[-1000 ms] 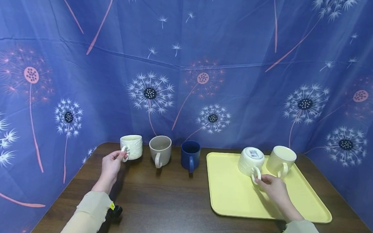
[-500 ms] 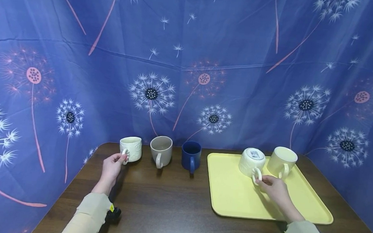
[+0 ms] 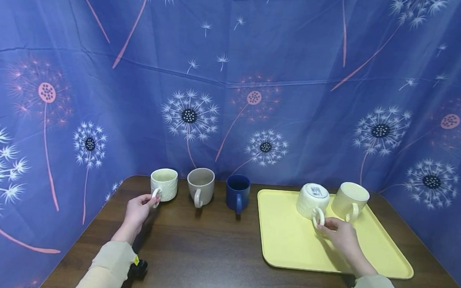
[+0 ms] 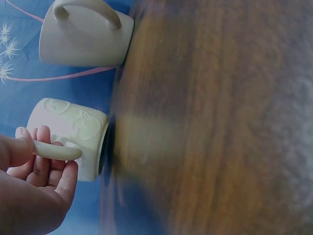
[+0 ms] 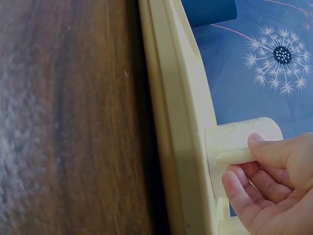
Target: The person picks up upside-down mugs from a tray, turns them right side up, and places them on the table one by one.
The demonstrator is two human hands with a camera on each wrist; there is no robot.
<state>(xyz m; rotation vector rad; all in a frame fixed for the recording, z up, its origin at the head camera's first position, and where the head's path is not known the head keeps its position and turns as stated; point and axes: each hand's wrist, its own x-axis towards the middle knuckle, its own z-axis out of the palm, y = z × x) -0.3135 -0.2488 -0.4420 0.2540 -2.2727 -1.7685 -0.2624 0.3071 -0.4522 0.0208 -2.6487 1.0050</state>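
Observation:
My left hand (image 3: 138,211) pinches the handle of a white mug (image 3: 166,186) at the left end of a row of mugs. That mug is upright, with raised shapes on its side in the left wrist view, its base close over the tabletop. On the yellow tray (image 3: 287,244), my right hand (image 3: 340,235) pinches the handle of another white mug (image 3: 308,205), which is upside down with a printed label on its base. Thumb and fingers meet around this handle in the right wrist view. Just right of it, a cream mug (image 3: 344,203) stands upright on the tray.
Between the left mug and the tray stand a grey mug (image 3: 203,191) and a dark blue mug (image 3: 235,193), handles toward me. All of this is on a dark wooden table (image 3: 203,249). A blue dandelion-print cloth (image 3: 232,117) hangs behind the table's far edge.
The left hand has lowered its white mug slightly toward the table. The right hand keeps its grip on the upturned mug, which stays in place. The head view has shifted a little.

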